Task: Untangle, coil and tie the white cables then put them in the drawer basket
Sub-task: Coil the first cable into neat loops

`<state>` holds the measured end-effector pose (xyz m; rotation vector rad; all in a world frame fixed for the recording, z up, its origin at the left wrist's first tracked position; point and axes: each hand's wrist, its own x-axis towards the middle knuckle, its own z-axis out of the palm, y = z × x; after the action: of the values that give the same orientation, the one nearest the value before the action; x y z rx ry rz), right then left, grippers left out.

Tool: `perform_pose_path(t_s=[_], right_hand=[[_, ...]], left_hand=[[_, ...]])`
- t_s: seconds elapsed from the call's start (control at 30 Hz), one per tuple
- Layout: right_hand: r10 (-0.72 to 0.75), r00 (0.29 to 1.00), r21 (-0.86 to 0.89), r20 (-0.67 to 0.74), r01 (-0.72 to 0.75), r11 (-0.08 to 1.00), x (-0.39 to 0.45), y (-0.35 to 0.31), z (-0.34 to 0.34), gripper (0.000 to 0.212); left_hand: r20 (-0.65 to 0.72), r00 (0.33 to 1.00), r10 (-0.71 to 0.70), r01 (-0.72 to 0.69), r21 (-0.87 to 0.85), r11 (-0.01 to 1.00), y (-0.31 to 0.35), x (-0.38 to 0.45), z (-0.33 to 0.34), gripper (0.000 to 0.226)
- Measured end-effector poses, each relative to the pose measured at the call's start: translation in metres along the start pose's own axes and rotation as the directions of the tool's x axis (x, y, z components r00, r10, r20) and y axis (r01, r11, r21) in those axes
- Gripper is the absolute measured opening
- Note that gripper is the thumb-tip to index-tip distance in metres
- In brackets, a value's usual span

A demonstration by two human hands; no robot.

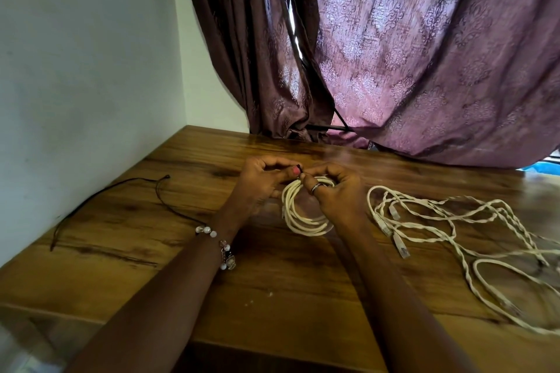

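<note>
A coiled white cable lies on the wooden table in the middle. My left hand and my right hand meet at the coil's far edge. Both pinch a thin black tie at the top of the coil. The right hand's fingers also curl over the coil's strands. To the right, a tangle of white cables with clear plugs is spread over the table, twisted together in places. The drawer basket is not in view.
Two thin black ties lie on the table at the left near the white wall. A purple patterned curtain hangs over the table's far edge. The table's front edge runs along the bottom.
</note>
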<state>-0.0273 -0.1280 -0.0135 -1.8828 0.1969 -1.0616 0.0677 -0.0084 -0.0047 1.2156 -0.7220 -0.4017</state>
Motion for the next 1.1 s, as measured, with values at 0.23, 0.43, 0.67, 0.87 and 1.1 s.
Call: perform_pose_path(t_s=[0.23,0.43,0.67,0.87,1.1], right_hand=[[0.009,0.999,0.077,0.033,-0.012,0.997,0.0013,0.0047,-0.0003,0.018],[0.040,0.996,0.094,0.079,-0.048,0.994,0.0015,0.0046,-0.0031,0.005],[0.027,0.996,0.109,0.084,-0.036,0.993,0.0006,0.0017,-0.0024,0.021],[0.068,0.994,0.116,0.086,-0.078,0.990,0.0010,0.0010,-0.0022,0.024],[0.077,0.995,0.148,0.063,-0.086,0.985,-0.0005,-0.0017,-0.0008,0.015]], left_hand=[[0.023,1.000,0.016,-0.018,0.063,0.998,-0.0016,0.0021,-0.0035,0.011],[0.026,0.996,0.088,-0.090,0.118,0.989,-0.0012,0.0019,-0.0044,0.012],[0.002,0.998,0.071,-0.070,0.090,0.993,-0.0028,0.0021,-0.0029,0.013],[0.004,1.000,0.007,-0.007,0.034,0.999,-0.0012,0.0004,-0.0012,0.014],[0.000,1.000,-0.004,0.004,0.046,0.999,-0.0018,0.0017,-0.0028,0.013]])
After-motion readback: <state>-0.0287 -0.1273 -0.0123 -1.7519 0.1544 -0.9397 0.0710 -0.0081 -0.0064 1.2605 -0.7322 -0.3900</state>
